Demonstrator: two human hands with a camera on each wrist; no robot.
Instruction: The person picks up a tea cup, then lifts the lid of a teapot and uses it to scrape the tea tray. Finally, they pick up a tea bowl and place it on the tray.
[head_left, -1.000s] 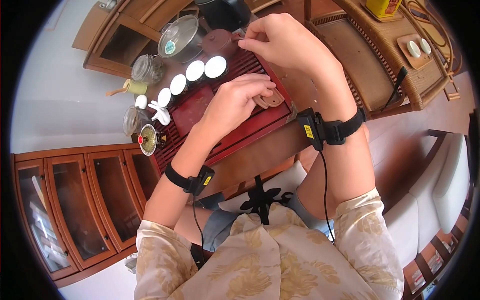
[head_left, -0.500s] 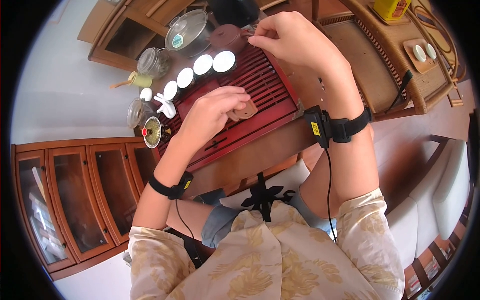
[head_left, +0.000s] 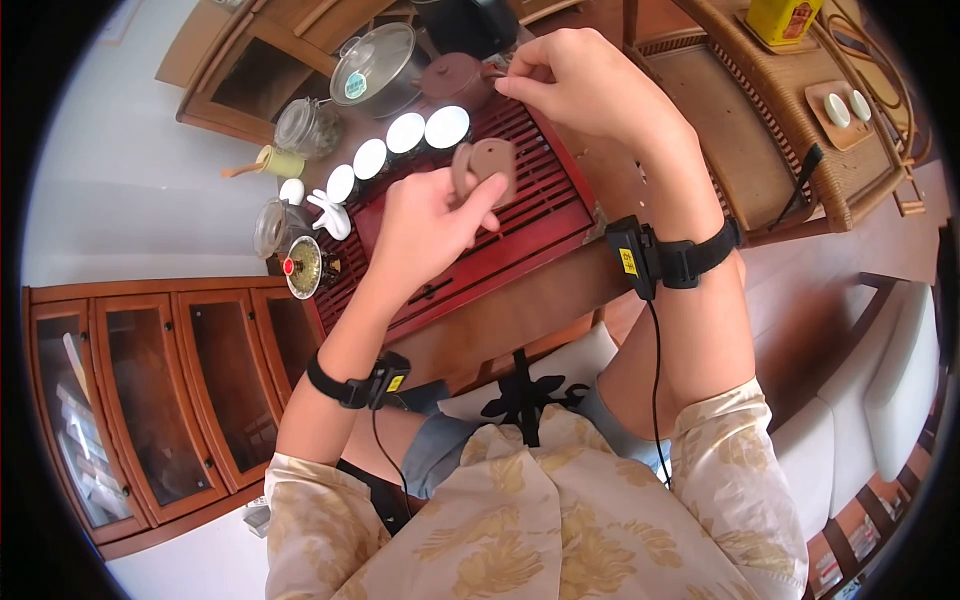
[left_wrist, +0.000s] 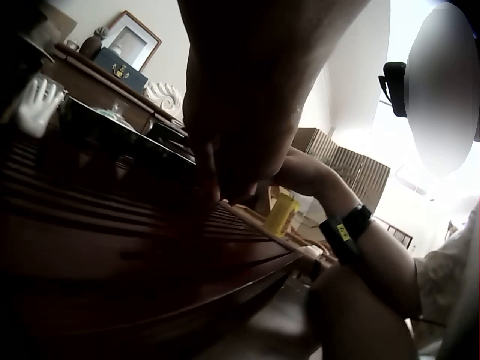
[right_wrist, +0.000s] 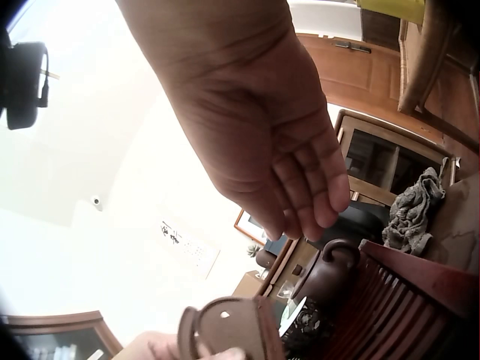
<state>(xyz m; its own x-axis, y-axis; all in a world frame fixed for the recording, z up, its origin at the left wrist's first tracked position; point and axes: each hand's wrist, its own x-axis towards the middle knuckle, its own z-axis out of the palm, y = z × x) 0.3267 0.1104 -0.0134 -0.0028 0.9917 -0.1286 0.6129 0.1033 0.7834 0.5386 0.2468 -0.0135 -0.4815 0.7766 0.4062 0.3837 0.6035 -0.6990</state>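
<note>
My left hand (head_left: 425, 220) grips a small brown clay piece (head_left: 492, 165) with a flat face, a small hole and a curved rim-like part on one side. The thumb lies across it, above the red slatted tea tray (head_left: 545, 215). In the right wrist view the same clay piece (right_wrist: 232, 322) shows at the bottom. My right hand (head_left: 590, 85) is beside the dark brown teapot (head_left: 455, 82) at the tray's far end. In the right wrist view its relaxed fingers (right_wrist: 307, 195) hang over the teapot's looped handle (right_wrist: 345, 251), a gap between them.
Several white-lined cups (head_left: 405, 132) stand in a row on the tray. Behind them are a glass-lidded pot (head_left: 375, 65) and a glass jar (head_left: 305, 125). A white hand-shaped figure (head_left: 330, 215) and a lidded bowl (head_left: 305, 265) stand at the left. A rattan cart (head_left: 720, 100) is at the right.
My left hand moved left across the tray, then turned and raised the clay piece so its flat face shows. The right hand stays beside the teapot.
</note>
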